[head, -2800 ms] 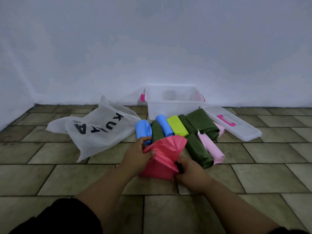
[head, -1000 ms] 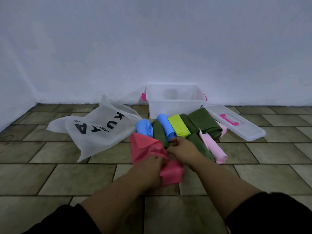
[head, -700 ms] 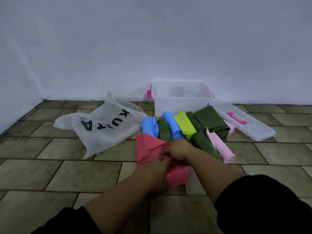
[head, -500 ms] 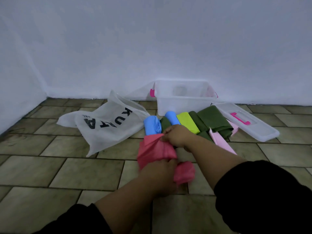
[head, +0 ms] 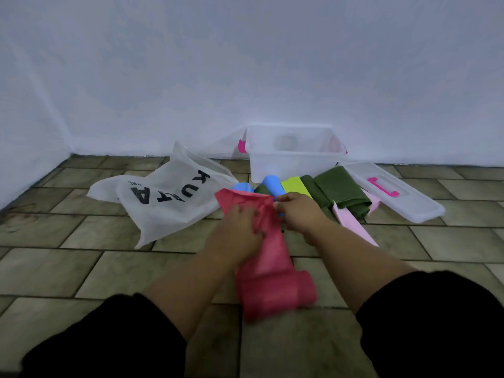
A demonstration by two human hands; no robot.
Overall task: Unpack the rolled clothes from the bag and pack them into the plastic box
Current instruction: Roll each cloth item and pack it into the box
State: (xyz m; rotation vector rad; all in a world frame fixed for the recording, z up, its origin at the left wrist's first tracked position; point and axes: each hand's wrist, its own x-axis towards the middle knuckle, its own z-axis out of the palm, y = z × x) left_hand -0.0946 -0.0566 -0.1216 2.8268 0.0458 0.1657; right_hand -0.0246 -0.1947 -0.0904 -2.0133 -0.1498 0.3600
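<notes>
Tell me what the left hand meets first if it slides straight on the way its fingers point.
Past the red cloth's far edge, the left hand would likely meet the light blue roll first, though depth is unclear.

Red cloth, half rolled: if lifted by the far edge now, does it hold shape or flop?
Probably floppy: the red cloth creases between the right hand pinching its far edge and the left hand pressing it. Likely light: thin, wrinkled sheet. The rolled near end looks loose, so it may unroll.
</notes>
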